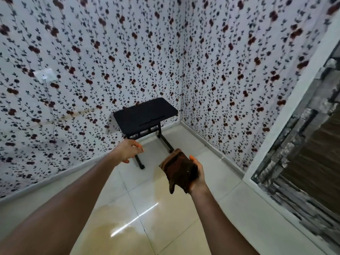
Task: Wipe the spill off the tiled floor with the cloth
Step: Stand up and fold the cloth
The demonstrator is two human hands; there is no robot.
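Note:
A folded dark brown cloth (pixel 179 170) rests in my right hand (pixel 199 174), held palm up at about waist height above the floor. My left hand (pixel 128 150) reaches forward with its fingers loosely apart and nothing in it, just in front of the black table. The pale tiled floor (pixel 211 183) lies below both arms. A yellowish, glossy wet patch (pixel 128 223) spreads over the tiles near the bottom centre, with a bright streak of reflected light across it.
A small black table (pixel 145 115) on wheeled legs stands in the corner, close ahead of my left hand. Flowered wallpaper covers both walls, with a white socket (pixel 45 75) on the left one. A white frame and grey stone-look panel (pixel 298 162) run along the right.

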